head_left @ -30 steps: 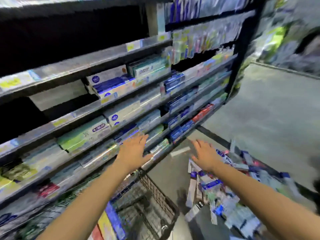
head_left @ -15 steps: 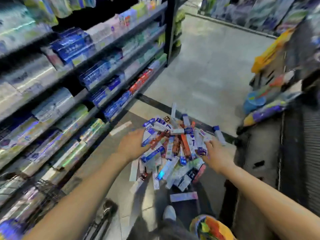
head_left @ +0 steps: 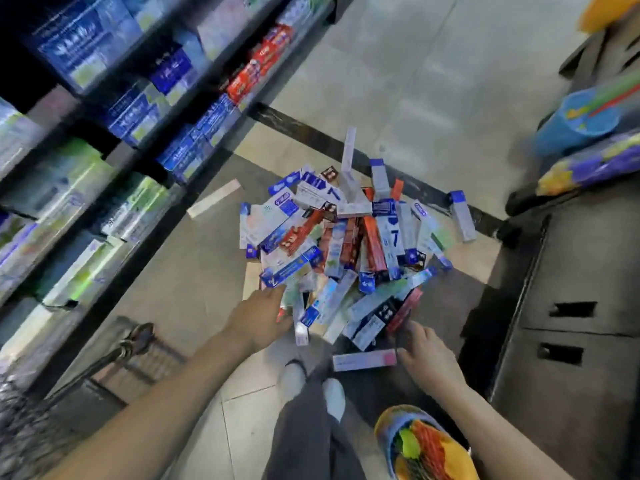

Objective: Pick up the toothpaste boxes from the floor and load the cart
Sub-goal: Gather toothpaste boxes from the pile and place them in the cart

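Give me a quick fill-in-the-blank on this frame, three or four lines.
1. The pile of toothpaste boxes lies on the ____.
2. The left hand reaches the pile's ____ edge.
3. The right hand touches a lone ____ box lying apart from the pile.
4. The stocked shelves stand on the person's ____ side.

Missing: floor; near; pink; left
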`<move>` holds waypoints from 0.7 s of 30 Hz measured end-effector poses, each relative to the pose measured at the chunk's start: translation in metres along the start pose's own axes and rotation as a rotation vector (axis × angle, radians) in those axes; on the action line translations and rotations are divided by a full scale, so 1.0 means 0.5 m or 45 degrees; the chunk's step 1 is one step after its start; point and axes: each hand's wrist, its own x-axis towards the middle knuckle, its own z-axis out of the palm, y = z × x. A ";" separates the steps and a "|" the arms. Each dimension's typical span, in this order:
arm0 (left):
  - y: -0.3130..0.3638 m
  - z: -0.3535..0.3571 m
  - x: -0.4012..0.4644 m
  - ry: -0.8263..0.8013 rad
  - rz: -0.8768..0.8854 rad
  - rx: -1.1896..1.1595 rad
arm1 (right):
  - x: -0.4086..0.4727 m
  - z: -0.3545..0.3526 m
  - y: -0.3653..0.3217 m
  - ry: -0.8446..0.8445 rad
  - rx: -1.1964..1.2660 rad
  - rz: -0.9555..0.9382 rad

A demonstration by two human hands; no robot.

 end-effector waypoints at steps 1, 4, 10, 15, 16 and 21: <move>-0.010 0.025 0.028 -0.026 -0.013 0.000 | 0.021 0.029 0.004 -0.031 0.041 0.036; -0.038 0.106 0.108 -0.102 -0.009 0.005 | 0.088 0.117 0.011 -0.116 0.151 0.117; -0.098 0.286 0.277 -0.182 -0.011 0.036 | 0.236 0.304 -0.031 -0.260 0.332 0.111; -0.159 0.446 0.420 -0.221 -0.037 0.095 | 0.399 0.451 -0.112 -0.342 0.461 0.083; -0.174 0.478 0.449 -0.226 -0.028 0.068 | 0.434 0.478 -0.124 -0.330 0.481 0.079; -0.217 0.605 0.581 -0.257 0.005 0.023 | 0.581 0.577 -0.153 -0.299 0.616 0.140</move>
